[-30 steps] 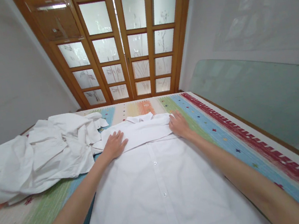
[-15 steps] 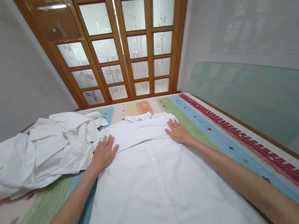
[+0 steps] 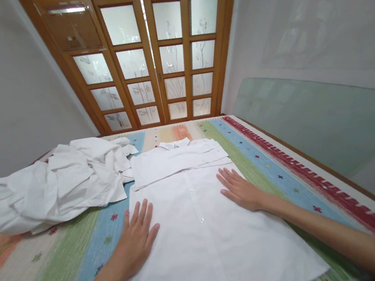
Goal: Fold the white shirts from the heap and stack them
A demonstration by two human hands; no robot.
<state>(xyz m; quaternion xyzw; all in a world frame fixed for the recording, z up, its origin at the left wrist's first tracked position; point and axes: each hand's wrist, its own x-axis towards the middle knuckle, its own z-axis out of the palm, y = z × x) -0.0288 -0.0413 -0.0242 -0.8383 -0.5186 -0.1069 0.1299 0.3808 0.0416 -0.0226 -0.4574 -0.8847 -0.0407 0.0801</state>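
A white button-up shirt (image 3: 187,234) lies front up, its collar at the far end and its hem toward me. Both sleeves (image 3: 173,162) are folded across the chest below the collar. My left hand (image 3: 137,235) rests with spread fingers on the shirt's left side. On the right side, my right hand (image 3: 239,189) lies flat on the cloth just below the sleeve folds, fingers apart. Neither hand grips anything.
A crumpled heap of white clothing (image 3: 63,182) sits at the left. Beneath everything is a striped, patterned bed cover (image 3: 65,243). A pale green panel (image 3: 321,120) stands along the right wall, and wooden glazed doors (image 3: 154,61) close off the far end.
Both hands have slid toward me, off the folded sleeves and down the shirt's body. More of the hem now shows at the lower right.
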